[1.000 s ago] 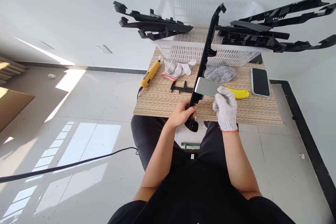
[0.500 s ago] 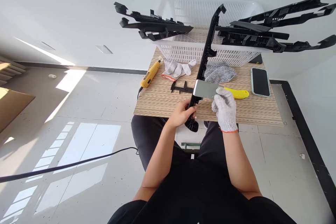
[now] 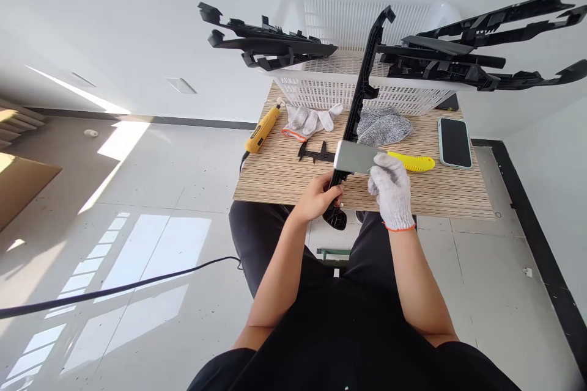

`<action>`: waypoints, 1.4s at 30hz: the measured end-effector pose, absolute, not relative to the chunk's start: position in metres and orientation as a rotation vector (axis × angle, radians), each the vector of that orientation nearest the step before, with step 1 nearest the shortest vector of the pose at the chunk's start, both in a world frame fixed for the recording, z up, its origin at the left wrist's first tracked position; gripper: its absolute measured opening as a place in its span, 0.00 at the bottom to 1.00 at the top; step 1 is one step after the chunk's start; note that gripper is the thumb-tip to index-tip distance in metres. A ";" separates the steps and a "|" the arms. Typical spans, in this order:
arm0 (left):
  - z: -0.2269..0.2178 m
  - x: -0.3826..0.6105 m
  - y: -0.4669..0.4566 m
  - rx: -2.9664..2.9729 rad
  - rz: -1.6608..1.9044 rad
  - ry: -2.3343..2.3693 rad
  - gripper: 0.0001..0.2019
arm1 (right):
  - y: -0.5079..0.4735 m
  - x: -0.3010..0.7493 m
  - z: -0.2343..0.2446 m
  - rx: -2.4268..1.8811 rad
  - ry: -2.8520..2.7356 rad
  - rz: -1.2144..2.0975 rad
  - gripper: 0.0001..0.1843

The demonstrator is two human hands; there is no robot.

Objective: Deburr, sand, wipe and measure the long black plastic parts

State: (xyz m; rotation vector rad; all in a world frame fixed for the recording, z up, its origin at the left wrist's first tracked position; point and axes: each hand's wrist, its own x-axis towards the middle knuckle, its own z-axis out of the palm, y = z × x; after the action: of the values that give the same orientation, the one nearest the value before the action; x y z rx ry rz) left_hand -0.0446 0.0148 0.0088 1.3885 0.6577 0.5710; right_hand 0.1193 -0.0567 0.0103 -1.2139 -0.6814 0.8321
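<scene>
Comprises black ribbed strip (image 3: 356, 111) at mid-frame, grasped low by bare left hand (image 3: 320, 197), plus grey slab (image 3: 355, 157) crossing over it, pinched near right end by gloved right hand (image 3: 391, 188); risks, if pressed unevenly from that end, skidding towards bare left hand.

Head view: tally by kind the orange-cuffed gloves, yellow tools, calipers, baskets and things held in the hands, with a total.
Orange-cuffed gloves: 2
Yellow tools: 2
Caliper: 1
Basket: 1
Held things, black strip and grey flat piece: 2
Total: 8
</scene>
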 end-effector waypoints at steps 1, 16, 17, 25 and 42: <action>0.009 -0.045 0.015 1.401 0.569 0.654 0.07 | -0.057 0.119 0.010 -1.216 -0.716 0.881 0.12; 0.009 -0.044 0.014 1.400 0.559 0.692 0.09 | -0.055 0.117 0.008 -1.261 -0.715 0.844 0.12; 0.009 -0.044 0.014 1.400 0.558 0.692 0.09 | -0.055 0.116 0.009 -1.274 -0.722 0.847 0.12; 0.008 -0.044 0.015 1.401 0.571 0.670 0.08 | -0.056 0.115 0.010 -1.267 -0.718 0.816 0.10; 0.007 -0.045 0.015 1.401 0.567 0.648 0.08 | -0.057 0.115 0.010 -1.251 -0.693 0.799 0.11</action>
State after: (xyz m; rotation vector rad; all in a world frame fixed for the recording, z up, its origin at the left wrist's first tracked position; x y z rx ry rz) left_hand -0.0445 0.0154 0.0072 1.4009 0.6483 0.5675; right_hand 0.1149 -0.0571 0.0102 -1.2506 -0.6930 0.7985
